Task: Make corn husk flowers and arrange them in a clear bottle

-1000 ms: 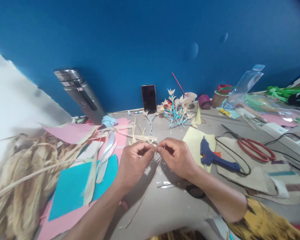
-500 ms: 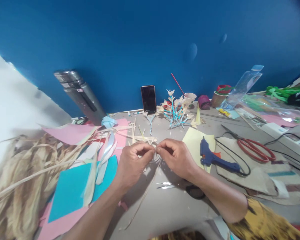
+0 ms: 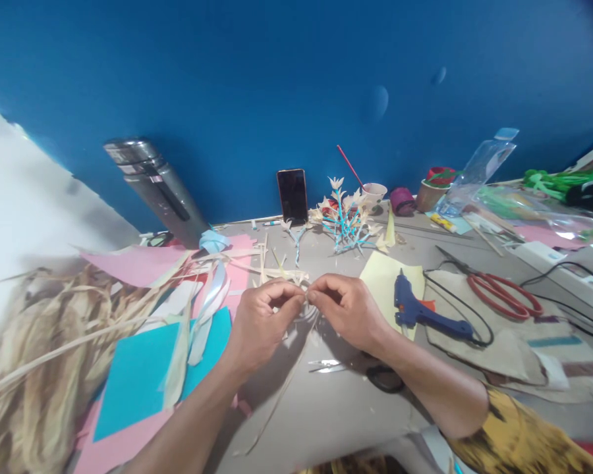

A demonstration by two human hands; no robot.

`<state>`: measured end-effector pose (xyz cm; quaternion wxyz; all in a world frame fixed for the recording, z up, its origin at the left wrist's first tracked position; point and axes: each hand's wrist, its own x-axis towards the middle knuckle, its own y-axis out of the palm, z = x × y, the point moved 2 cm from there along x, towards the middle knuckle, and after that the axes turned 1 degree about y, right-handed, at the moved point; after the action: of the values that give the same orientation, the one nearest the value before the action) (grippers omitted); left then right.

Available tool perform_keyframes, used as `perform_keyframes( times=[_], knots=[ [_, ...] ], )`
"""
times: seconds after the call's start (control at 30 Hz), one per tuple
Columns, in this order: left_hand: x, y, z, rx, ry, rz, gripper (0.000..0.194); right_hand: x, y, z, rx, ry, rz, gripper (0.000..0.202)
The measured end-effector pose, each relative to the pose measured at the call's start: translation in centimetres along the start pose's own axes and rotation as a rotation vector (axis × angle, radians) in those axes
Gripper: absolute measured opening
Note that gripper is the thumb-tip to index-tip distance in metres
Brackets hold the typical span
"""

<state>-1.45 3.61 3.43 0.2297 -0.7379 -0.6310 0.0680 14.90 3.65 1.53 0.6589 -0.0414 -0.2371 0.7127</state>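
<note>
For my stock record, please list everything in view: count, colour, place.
Table: 1, grey, below
Flask: 1, grey, back left
Phone: 1, black, back centre
Sprig: 1, bluish, before phone
Flowers: many, cream, beside phone
Cup: 1, white, behind flowers
Stick: 1, red, in cup
Roll: 1, purple, back right
Pot: 1, brown, back right
Bottle: 1, clear, back right
Tangle: 1, green, far right
Power strip: 1, white, right
Cloth: uncounted, beige, right
Large scissors: 1, red-handled, on cloth
Glue gun: 1, blue, partly over yellow paper
Husks: pile, tan, left
Paper: several, pink, left
Sheet: 1, turquoise, left
Small scissors: 1, black-handled, centre
Strand: 1, pale, centre
Left hand: 1, bare, centre
Right hand: 1, bare, centre
Sleeve: 1, yellow, right
</note>
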Motion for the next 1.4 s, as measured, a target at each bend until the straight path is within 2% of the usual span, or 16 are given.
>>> perform_keyframes(
  times=[0.73, 1.0, 1.2, 1.4],
  knots=[
    [-0.2, 0.3, 0.3, -0.030, 0.007, -0.043, 0.012, 0.0, 0.2, 0.1, 0.023, 0.017, 0.035, 0.013],
    [-0.5, 0.6, 0.3, -0.022, -0.097, -0.138, 0.011, -0.2, 0.1, 0.2, 0.040, 0.001, -0.073, 0.014],
    [-1.0, 1.0, 0.1, 0.231, 0.117, -0.168, 0.016, -0.5, 0.5, 0.0, -0.127, -0.148, -0.088, 0.014],
    [-1.3, 1.6, 0.9, 0.421, 0.296, -0.172, 0.021, -0.5, 0.5, -0.2, -0.197, -0.196, -0.065, 0.016]
  ],
)
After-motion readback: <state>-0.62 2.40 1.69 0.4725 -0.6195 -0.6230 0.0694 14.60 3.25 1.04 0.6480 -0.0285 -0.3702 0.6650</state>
